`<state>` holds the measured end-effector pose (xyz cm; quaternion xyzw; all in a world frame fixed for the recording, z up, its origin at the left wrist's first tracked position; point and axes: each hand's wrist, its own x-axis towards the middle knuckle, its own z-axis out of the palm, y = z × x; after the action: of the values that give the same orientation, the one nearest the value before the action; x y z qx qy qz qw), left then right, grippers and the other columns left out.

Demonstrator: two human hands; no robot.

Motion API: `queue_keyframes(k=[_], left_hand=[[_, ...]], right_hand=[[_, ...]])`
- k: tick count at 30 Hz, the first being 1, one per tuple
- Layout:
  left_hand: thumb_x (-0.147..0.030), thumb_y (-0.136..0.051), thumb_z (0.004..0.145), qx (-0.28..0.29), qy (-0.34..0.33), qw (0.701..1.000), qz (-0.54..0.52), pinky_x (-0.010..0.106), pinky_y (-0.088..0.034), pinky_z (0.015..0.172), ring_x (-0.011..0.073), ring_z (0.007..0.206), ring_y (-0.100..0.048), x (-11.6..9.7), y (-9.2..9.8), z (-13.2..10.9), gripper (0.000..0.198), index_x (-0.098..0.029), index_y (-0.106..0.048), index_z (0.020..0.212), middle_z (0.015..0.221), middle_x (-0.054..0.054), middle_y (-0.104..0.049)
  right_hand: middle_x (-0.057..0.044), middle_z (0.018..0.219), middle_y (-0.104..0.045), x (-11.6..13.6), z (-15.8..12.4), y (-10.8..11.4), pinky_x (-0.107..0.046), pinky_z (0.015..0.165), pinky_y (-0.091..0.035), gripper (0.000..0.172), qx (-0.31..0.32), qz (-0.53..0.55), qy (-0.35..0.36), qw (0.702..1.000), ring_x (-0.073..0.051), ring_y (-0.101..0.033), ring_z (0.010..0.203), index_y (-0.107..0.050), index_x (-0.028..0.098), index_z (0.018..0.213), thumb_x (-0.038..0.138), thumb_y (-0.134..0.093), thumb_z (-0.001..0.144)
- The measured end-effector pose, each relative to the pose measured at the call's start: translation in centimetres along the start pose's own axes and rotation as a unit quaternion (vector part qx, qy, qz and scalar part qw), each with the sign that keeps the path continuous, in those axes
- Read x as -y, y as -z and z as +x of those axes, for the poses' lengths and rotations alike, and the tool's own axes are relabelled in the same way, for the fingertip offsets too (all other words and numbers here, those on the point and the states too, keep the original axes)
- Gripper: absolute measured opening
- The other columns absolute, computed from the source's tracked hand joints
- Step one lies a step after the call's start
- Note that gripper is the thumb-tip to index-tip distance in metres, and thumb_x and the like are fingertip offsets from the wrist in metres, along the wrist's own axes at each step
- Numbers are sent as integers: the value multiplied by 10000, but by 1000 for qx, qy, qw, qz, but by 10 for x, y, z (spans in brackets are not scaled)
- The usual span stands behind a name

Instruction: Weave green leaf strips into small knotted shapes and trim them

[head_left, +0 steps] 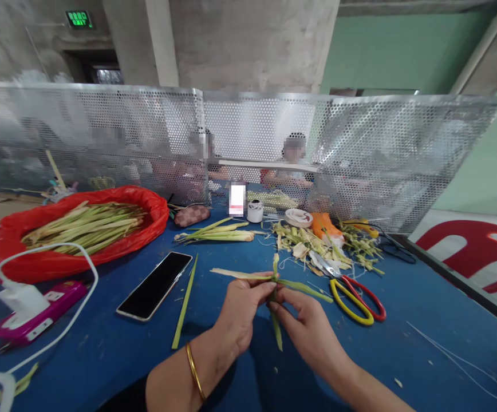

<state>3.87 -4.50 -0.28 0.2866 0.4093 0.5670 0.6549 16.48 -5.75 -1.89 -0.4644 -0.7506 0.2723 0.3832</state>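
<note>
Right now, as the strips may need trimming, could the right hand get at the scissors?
Probably yes: the scissors lie on the table just beside the right hand, nothing between them, though it pinches the leaf strips.

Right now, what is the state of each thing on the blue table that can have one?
left hand: pinching the leaf strips
right hand: pinching the same strips
scissors: lying flat, blades together
phone: face up, screen dark
red bag: open, holding green stalks
</note>
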Motion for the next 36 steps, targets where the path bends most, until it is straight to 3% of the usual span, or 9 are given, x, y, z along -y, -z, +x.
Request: queue_keyframes(k=[4, 7, 9, 10, 12, 15, 25, 33, 36], left_hand=[[-167, -793, 553, 10, 7, 1000, -6, 272, -490, 753, 179, 742, -665, -6, 0, 0, 266, -115, -729, 806, 738, 75, -730], [-189, -786, 562, 30, -11, 999, -11, 272, -494, 749, 170, 729, -656, -9, 1, -1, 274, -104, -724, 814, 745, 75, -727], [-208, -798, 558, 33, -18, 999, -12, 276, -497, 736, 171, 728, -654, -10, 1, -1, 293, -104, -721, 821, 749, 72, -724], [-215, -807, 553, 27, -18, 999, -8, 274, -497, 720, 167, 714, -653, -10, 1, -1, 303, -105, -719, 821, 748, 68, -722], [-215, -819, 545, 3, -12, 1000, 5, 256, -488, 664, 146, 652, -642, -8, 2, 1, 306, -107, -714, 811, 724, 56, -714], [-192, -806, 553, -26, -9, 999, 24, 230, -457, 570, 114, 545, -605, -5, 1, 2, 260, -100, -710, 775, 650, 42, -693], [-133, -770, 546, -59, -20, 998, -7, 237, -482, 572, 126, 519, -614, 1, 1, 5, 199, -83, -703, 726, 614, 83, -709], [-114, -764, 578, -62, -7, 998, 1, 219, -473, 553, 110, 502, -601, -1, 3, 7, 177, -71, -702, 738, 618, 73, -702], [-194, -759, 642, -29, 20, 999, 17, 216, -475, 554, 114, 529, -615, -4, 5, 7, 175, -65, -709, 749, 660, 85, -708]], right_hand=[[-16, 692, -611, 1, -4, 4, -246, 571, -389, 250, -34, -124, 78, 989, -156, -553, 617, -564, 203, 717, 264, -453, 932], [-52, 788, -642, 2, -4, 16, -292, 659, -404, 189, -142, -245, 177, 943, -197, -587, 706, -594, 207, 842, 302, -465, 941], [-92, 911, -663, 0, 0, 22, -338, 740, -410, 197, -194, -298, 185, 916, -249, -601, 834, -592, 194, 989, 354, -496, 927], [-90, 910, -668, -2, 2, 23, -341, 747, -411, 215, -185, -305, 177, 917, -252, -604, 844, -583, 191, 1011, 370, -497, 927], [-36, 751, -655, -6, 6, 23, -312, 723, -405, 189, -131, -294, 162, 933, -214, -605, 744, -570, 209, 877, 340, -457, 953], [21, 569, -551, -9, 7, 18, -288, 695, -363, 328, -84, -294, 173, 936, -160, -538, 582, -468, 215, 671, 259, -382, 984], [30, 524, -508, -3, 1, 14, -291, 651, -273, 357, -79, -316, 250, 912, -121, -465, 491, -443, 193, 625, 177, -369, 974], [31, 535, -515, -8, 3, 15, -278, 652, -278, 356, -65, -310, 221, 922, -123, -481, 502, -437, 196, 622, 194, -374, 972], [33, 532, -505, -8, 4, 16, -272, 658, -289, 356, -66, -313, 201, 926, -126, -475, 503, -433, 200, 626, 205, -366, 975]])
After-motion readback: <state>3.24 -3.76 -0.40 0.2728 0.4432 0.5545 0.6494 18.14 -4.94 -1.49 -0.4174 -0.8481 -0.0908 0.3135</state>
